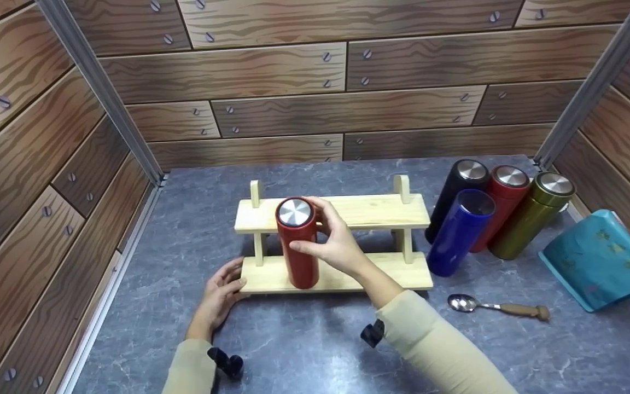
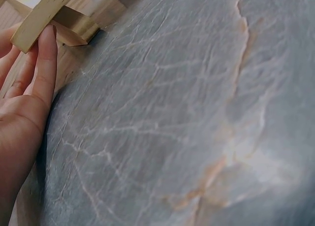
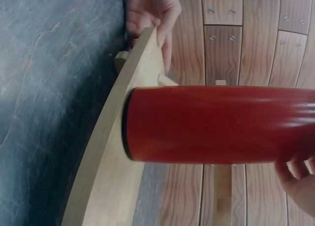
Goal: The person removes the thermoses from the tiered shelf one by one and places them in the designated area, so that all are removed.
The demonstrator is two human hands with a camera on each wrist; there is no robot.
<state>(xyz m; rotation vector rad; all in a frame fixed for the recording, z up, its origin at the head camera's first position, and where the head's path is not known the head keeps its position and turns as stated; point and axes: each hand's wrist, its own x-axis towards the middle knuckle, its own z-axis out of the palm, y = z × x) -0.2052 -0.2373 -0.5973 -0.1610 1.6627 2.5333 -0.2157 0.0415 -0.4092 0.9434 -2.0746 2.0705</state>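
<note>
Upright on the lower board of a two-tier wooden shelf stands a red thermos bottle with a silver lid. My right hand grips its upper part, thumb across the front and fingers round the far side. In the right wrist view the bottle's dark base meets the board near its front edge. My left hand holds the left end of the lower board between thumb and fingers. The left wrist view shows those fingers against the board's end.
Right of the shelf stand a black bottle, a blue bottle, another red bottle and an olive-green bottle. A spoon with a wooden handle lies in front of them. A teal container sits at the far right, by the side wall.
</note>
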